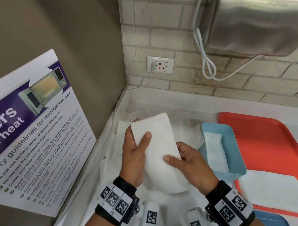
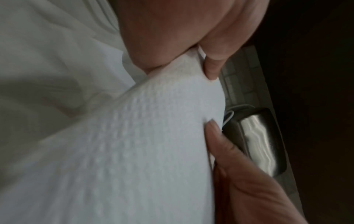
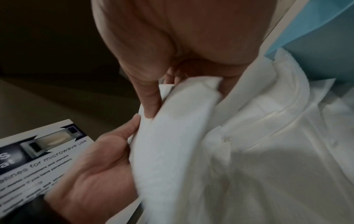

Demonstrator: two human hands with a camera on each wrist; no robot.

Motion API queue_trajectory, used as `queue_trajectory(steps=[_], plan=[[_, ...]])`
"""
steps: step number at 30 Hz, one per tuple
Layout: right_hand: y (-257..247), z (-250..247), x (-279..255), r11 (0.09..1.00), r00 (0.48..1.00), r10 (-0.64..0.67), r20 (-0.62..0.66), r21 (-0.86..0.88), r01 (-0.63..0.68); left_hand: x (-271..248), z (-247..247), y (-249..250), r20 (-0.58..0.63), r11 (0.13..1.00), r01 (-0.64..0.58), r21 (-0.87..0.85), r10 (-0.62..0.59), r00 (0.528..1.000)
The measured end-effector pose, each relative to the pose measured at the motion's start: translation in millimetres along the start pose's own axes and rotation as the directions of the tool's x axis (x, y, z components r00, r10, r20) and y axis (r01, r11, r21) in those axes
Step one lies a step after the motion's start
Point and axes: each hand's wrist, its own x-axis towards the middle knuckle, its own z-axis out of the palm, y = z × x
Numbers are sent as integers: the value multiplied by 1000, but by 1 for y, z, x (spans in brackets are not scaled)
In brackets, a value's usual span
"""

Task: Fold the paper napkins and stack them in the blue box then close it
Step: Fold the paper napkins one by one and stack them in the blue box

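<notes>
White embossed folded paper napkin (image 1: 157, 147) is held above loose napkin sheets (image 1: 116, 161); left hand (image 1: 134, 156) pinches its left edge, thumb on top; right hand (image 1: 192, 166) pinches its near right edge; right of them, light blue plastic box (image 1: 236, 163) stands open, napkins inside, on an orange tray (image 1: 270, 143); only the left wrist view shows the embossing.

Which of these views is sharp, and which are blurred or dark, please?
Head view: sharp, evenly lit, edges bowed by the wide lens. Left wrist view: the folded napkin is smeared by blur, right side dark. Right wrist view: soft, poster text partly legible, upper left dark.
</notes>
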Motion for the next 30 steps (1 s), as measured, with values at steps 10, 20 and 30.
queue_trajectory(steps=[10,20,30], plan=[[11,1,0,999,998,46,35,-1,-46,3,-17,8,39,982,159,-105,-155,987],[80,-27,-1,806,946,311,-88,-504,-311,21,-62,30,-171,951,-181,250,227,959],[80,16,37,642,991,101,90,-766,5,20,-67,19,-188,946,-174,272,229,955]])
